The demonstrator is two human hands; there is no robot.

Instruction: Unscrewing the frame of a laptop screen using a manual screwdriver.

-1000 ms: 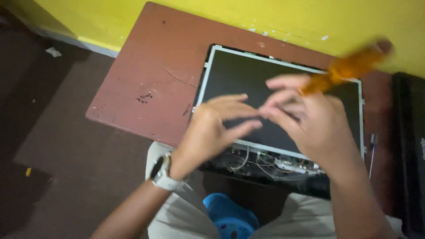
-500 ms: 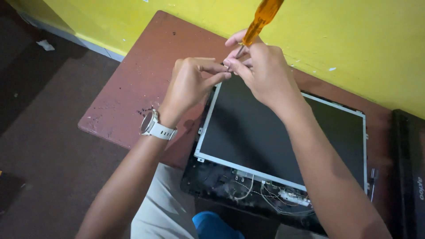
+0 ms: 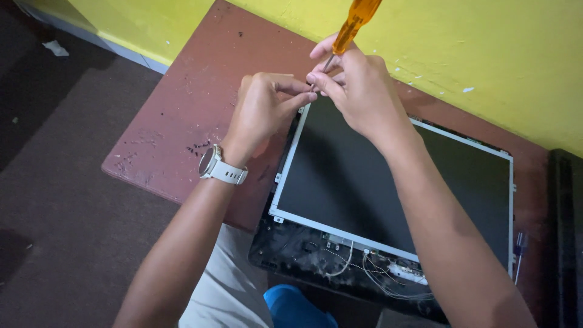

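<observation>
Screwdriver (image 3: 355, 21): orange translucent handle pointing up and right toward the yellow wall (image 3: 486, 48); thin metal shaft running down into the fingers of both hands, above the panel's top left corner.
Right hand (image 3: 358, 91): closed around the lower handle and shaft, fingers curled, thumb side toward the left hand.
Left hand (image 3: 261, 109): thumb and forefinger pinched together at the shaft tip; whether a small screw sits between them cannot be told.
Watch (image 3: 220, 169): white strap, on the left wrist.
Panel (image 3: 364, 182): bare dark laptop screen in a thin silver frame, lying flat on the table (image 3: 182, 121), top left corner just under the hands.
Lid shell (image 3: 291, 255): black, under the panel, loose thin wires and a small board showing along its near edge.
Handling, screwdriver: likely light and stiff; smooth plastic handle could slip, so a grip low, near the shaft, suits fine turning.
Handling, panel: likely thin, light and fragile; glass face best left untouched, better held by the metal frame edges, clear of the wires.
Pen-like tool (image 3: 518, 255): at the table's right edge, apart from the hands.
</observation>
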